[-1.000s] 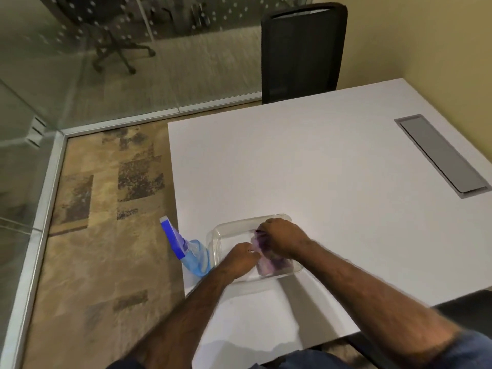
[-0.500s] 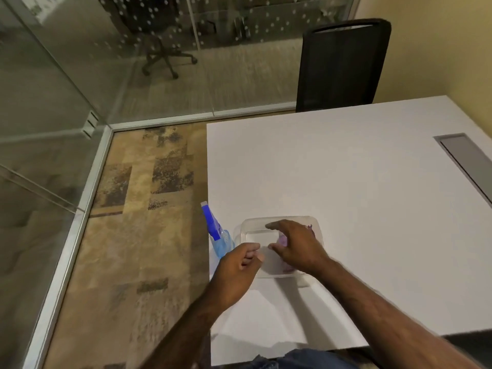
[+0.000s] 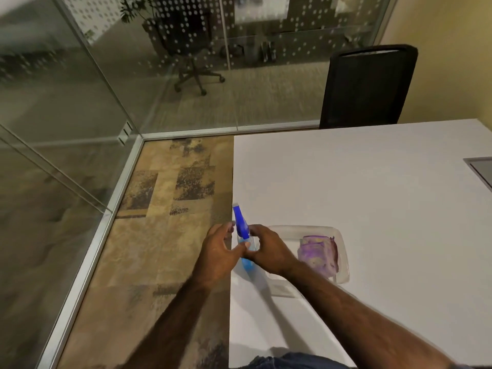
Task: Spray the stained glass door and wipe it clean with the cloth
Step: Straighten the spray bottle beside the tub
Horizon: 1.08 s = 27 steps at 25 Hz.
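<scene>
A spray bottle (image 3: 241,227) with a blue trigger head and pale blue liquid stands at the left edge of the white table (image 3: 372,182). My left hand (image 3: 219,253) curls around it from the left, thumb across its front. My right hand (image 3: 267,251) closes on its neck from the right. A folded purple cloth (image 3: 318,254) lies in a clear plastic tray (image 3: 345,265) just right of my right hand. The glass door (image 3: 53,115) stands to the left across the floor; I make out no stains on it from here.
A black chair (image 3: 367,86) stands at the table's far side. Patterned carpet (image 3: 165,235) runs between table and glass. Another glass wall with a dotted film (image 3: 266,35) closes the back, with an office chair behind it. A grey cable hatch (image 3: 482,169) sits at the table's right edge.
My right hand has left the cloth in the tray and moved left to the spray bottle. My left hand has also closed in on the bottle. The view has swung left.
</scene>
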Each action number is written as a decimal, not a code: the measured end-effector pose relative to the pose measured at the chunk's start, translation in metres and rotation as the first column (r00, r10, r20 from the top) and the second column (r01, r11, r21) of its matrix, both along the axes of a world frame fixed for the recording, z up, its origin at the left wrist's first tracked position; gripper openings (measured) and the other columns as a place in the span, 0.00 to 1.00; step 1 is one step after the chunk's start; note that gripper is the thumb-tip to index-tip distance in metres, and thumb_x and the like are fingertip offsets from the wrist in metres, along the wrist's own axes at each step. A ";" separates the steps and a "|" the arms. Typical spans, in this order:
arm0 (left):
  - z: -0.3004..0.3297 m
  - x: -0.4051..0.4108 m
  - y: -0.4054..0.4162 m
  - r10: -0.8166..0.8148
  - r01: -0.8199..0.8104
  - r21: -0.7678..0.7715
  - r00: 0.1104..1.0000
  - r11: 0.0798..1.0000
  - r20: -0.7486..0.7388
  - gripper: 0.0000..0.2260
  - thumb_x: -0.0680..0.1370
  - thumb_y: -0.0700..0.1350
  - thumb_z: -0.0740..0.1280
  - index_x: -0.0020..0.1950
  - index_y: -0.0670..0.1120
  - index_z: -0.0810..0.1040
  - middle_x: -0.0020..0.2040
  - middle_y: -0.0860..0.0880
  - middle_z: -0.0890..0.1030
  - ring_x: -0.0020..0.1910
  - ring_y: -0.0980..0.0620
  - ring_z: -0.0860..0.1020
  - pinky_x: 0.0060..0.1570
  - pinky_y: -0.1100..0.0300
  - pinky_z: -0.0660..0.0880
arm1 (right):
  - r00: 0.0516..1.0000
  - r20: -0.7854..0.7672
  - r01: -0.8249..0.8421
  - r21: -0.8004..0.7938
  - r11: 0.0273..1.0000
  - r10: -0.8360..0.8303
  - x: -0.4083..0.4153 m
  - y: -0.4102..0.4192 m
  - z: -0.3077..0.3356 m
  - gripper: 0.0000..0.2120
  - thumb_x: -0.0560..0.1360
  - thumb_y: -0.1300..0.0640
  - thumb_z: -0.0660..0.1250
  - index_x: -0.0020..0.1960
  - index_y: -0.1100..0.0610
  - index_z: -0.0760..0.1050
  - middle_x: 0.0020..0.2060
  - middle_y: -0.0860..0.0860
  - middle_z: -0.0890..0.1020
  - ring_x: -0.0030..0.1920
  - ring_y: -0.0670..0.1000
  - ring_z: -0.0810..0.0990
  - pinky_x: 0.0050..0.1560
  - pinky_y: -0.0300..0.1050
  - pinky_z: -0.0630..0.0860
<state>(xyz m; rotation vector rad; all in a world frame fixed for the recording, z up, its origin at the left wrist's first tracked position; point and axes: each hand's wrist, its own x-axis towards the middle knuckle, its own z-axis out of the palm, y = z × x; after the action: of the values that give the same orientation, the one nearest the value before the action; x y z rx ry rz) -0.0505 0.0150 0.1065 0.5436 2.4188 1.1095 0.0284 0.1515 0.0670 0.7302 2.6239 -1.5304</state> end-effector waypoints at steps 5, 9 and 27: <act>0.004 -0.003 0.010 -0.056 0.053 -0.050 0.997 0.997 -0.060 0.21 0.77 0.44 0.78 0.69 0.43 0.79 0.61 0.51 0.79 0.58 0.54 0.77 0.57 0.63 0.73 | 1.000 -0.024 0.015 -0.031 0.999 -0.015 0.001 -0.005 0.000 0.22 0.80 0.49 0.77 0.71 0.55 0.79 0.63 0.53 0.85 0.60 0.54 0.83 0.64 0.51 0.81; 0.021 -0.010 0.008 -0.149 0.150 -0.007 0.979 0.989 -0.141 0.14 0.76 0.41 0.78 0.61 0.46 0.85 0.53 0.54 0.79 0.56 0.52 0.79 0.56 0.62 0.75 | 0.997 -0.079 0.004 -0.042 0.999 -0.008 0.008 -0.001 0.013 0.24 0.77 0.49 0.79 0.71 0.51 0.80 0.63 0.48 0.86 0.60 0.52 0.83 0.68 0.59 0.81; 0.041 0.012 0.070 -0.286 0.277 -0.071 0.935 0.958 -0.211 0.20 0.74 0.52 0.81 0.63 0.47 0.84 0.60 0.52 0.83 0.61 0.51 0.79 0.66 0.47 0.79 | 0.980 -0.141 0.139 -0.019 0.990 -0.141 0.061 0.055 0.039 0.24 0.77 0.50 0.80 0.71 0.47 0.80 0.62 0.43 0.86 0.63 0.50 0.84 0.70 0.56 0.81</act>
<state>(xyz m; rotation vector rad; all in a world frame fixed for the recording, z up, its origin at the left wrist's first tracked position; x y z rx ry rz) -0.0388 0.0853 0.1472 1.0124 2.4380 0.9176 0.0893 0.2067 0.1061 0.8531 2.7159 -1.6895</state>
